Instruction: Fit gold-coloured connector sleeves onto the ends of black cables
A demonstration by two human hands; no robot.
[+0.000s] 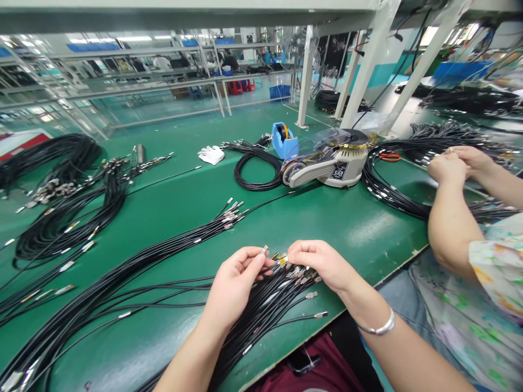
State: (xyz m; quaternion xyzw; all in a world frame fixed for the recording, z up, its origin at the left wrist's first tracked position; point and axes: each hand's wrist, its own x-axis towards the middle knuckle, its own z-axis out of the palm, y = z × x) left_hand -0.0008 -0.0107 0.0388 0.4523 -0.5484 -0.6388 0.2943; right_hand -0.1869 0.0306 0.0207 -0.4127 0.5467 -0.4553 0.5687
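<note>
A small metal connector (265, 250) sticks up from the tips of the left hand (237, 283), whose thumb is pressed against the curled index finger to grip it, above the near part of the green tabletop (327, 218). Just beside it, the right hand (327, 264) has its thumb and fingertips pinched together on a yellow label (283, 261); the finer detail between the fingertips is too small to tell. A silver bracelet (383, 325) circles the right wrist. Under both hands lies a thick bundle of black cables (249, 329), its metal-tipped ends fanned toward the tabletop's near edge. Left of it, a second cable bundle (163, 247) sweeps across the surface, its connectors gathered ahead of the left hand. Farther back sit a small cable coil (257, 188), a white glove (211, 155), a blue tape dispenser (286, 147) and a grey automatic tape dispenser (347, 170) with a round top. A looped cable bundle (110, 190) lies at the far left, and a larger cable coil (392, 198) lies right of the grey machine. At the right, a co-worker in a floral sleeve (498, 267) holds both hands (453, 163) together above cables. Metal racks (163, 90) and red stools (237, 87) stand in the background.
</note>
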